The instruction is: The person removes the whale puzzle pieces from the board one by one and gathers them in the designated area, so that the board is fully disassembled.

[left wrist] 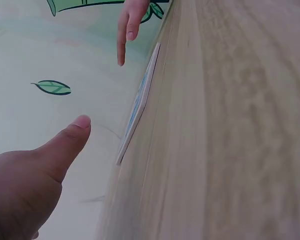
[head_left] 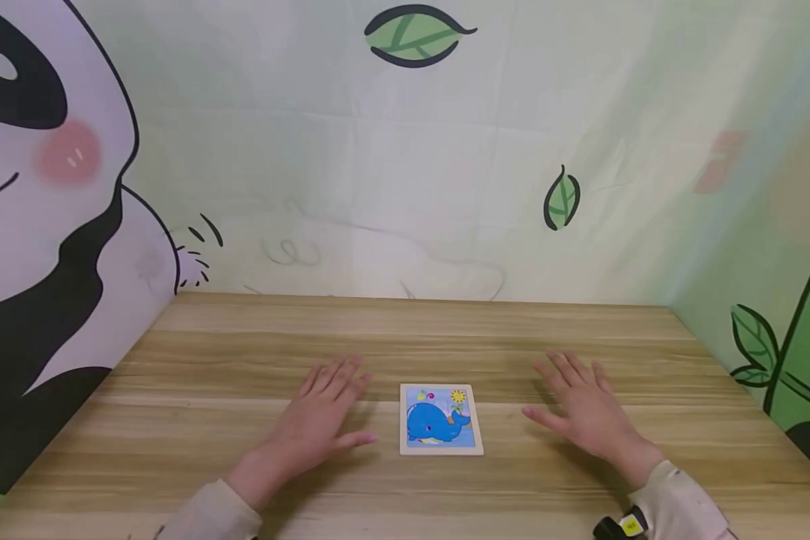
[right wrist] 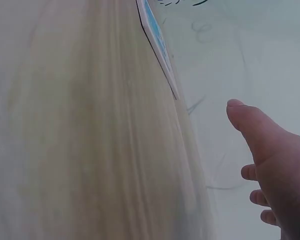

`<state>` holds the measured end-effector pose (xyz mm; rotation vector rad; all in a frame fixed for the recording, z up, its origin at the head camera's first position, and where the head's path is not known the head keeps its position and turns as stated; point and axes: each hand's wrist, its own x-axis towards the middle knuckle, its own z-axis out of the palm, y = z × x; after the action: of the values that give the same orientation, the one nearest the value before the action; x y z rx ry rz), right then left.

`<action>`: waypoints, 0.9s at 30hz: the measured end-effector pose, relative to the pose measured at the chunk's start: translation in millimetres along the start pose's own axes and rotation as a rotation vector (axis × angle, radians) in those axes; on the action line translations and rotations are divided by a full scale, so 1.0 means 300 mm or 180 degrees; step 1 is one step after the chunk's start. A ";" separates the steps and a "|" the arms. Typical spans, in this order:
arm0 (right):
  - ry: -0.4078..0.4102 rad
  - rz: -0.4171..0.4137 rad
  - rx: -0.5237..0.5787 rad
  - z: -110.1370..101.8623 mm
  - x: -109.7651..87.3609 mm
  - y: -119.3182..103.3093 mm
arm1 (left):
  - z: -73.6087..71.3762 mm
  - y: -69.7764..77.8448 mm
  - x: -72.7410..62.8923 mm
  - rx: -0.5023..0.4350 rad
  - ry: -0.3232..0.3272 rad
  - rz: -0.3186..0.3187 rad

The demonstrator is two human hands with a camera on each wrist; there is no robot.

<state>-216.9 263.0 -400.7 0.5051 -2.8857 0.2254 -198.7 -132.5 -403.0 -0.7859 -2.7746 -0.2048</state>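
Observation:
A square picture puzzle board (head_left: 442,420) with a pale frame and a blue whale on it lies flat on the wooden table (head_left: 405,495). To its left, my left hand (head_left: 320,412) is held palm down with fingers straight and thumb out, apart from the board. On the other side my right hand (head_left: 587,412) is spread the same way, also touching nothing but perhaps the air above the table. Both wrist views show the board edge-on: its side (left wrist: 140,102) in the left one, its thin rim (right wrist: 160,50) in the right one.
Behind the table stands a pale wall covering (head_left: 405,187) printed with leaves. A large panda drawing (head_left: 148,225) covers the left wall, and green plants (head_left: 756,337) are drawn on the right. A black band with a yellow label (head_left: 631,524) sits at the right wrist.

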 end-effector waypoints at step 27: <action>0.0177 -0.0352 0.0362 -0.013 0.070 -0.122 | 0.001 0.104 0.077 -0.0006 -0.0234 0.0402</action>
<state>-222.9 223.1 -388.1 0.6653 -2.7919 0.3813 -201.3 -94.6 -395.0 -0.9842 -2.7805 -0.1580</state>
